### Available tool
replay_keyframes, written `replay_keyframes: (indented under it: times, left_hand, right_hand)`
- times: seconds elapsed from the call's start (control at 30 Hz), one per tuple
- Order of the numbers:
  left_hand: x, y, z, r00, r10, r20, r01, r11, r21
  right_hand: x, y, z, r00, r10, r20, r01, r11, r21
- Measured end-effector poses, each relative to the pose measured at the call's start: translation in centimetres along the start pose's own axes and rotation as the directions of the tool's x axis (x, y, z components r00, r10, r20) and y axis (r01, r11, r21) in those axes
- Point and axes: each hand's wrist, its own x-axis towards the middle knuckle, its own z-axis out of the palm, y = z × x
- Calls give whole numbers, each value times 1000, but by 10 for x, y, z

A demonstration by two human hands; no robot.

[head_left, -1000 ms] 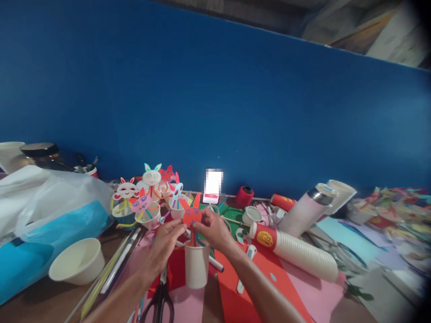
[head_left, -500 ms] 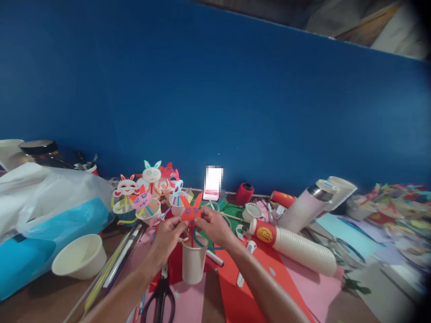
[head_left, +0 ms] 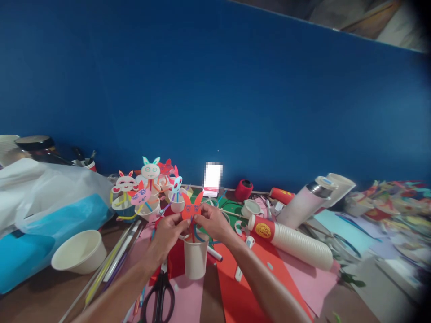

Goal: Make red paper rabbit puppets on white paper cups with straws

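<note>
A red paper animal head with two pointed ears and drawn eyes is held between both hands, just above a white paper cup. My left hand pinches its left edge with thumb and fingers. On the opposite edge, my right hand is closed with thumb and fingers. Pipe cleaners run down from behind the head into the cup, a blue one among them. Black-handled scissors lie in front of my left hand. Finished paper animals, including a pink cat head, stand in cups behind it.
A white paper bowl and a plastic-wrapped blue pack lie left. To the right are a long stack of paper cups, a thermos and a utility knife on red paper. A lit phone stands by the blue wall.
The view has shifted slightly. Both hands keep hold of the red paper head; the cup below it appears a little farther right and higher.
</note>
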Motion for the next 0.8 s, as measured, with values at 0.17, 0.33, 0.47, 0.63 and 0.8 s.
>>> replay_keyframes:
  times: [0.17, 0.33, 0.47, 0.63, 0.8]
  left_hand:
    - [-3, 7, 5, 1000, -20, 4, 21, 999, -44]
    - [-2, 7, 3, 999, -14, -49, 15, 1000, 16]
    - [0, 14, -5, 992, 30, -122, -29, 1000, 9]
    - [4, 26, -21, 983, 54, -174, -73, 992, -105]
    - [12, 19, -36, 956, 136, -261, -169, 980, -109]
  right_hand:
    - [0, 5, 3, 1000, 17, 12, -17, 1000, -10]
    - [0, -1, 0, 999, 11, 37, -11, 1000, 23]
    - [2, -9, -26, 998, -19, 56, 19, 1000, 17]
    - [4, -7, -54, 990, -8, 140, 8, 1000, 3]
    - [4, 6, -38, 958, 36, 285, -66, 993, 97]
